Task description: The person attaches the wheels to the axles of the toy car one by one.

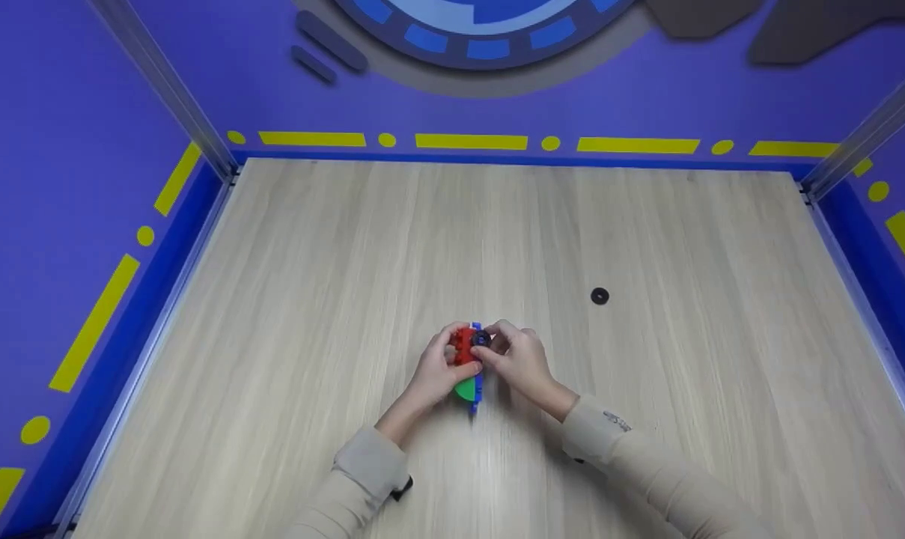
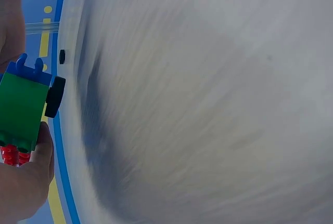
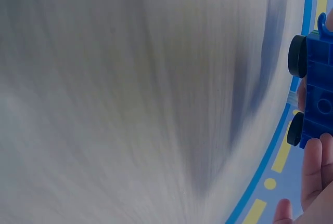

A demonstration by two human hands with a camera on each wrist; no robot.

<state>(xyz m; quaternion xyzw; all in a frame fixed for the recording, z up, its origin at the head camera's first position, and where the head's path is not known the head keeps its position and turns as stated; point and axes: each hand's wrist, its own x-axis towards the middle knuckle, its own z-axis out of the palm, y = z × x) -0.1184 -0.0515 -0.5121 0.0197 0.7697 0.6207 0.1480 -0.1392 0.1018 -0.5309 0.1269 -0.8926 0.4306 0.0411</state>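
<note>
A toy train car of building bricks point(image 1: 464, 346) is tipped on its side between both hands, over the table. Red bricks sit on top, a green brick point(image 2: 21, 109) at its near end, and a blue chassis point(image 3: 318, 86) with hooks underneath. The left hand point(image 1: 439, 372) grips the body from the left, thumb over the red and green part. On the upturned side is a black wheel point(image 1: 481, 339); the right hand point(image 1: 522, 364) pinches at it, with fingertips point(image 3: 313, 154) against the chassis underside. Two black wheels show along the chassis in the right wrist view.
A loose black wheel point(image 1: 599, 296) lies on the wooden table point(image 1: 332, 299), to the right of and beyond the hands. Blue-purple panels point(image 1: 497, 112) with yellow dashes enclose the back and sides, with metal posts at the corners.
</note>
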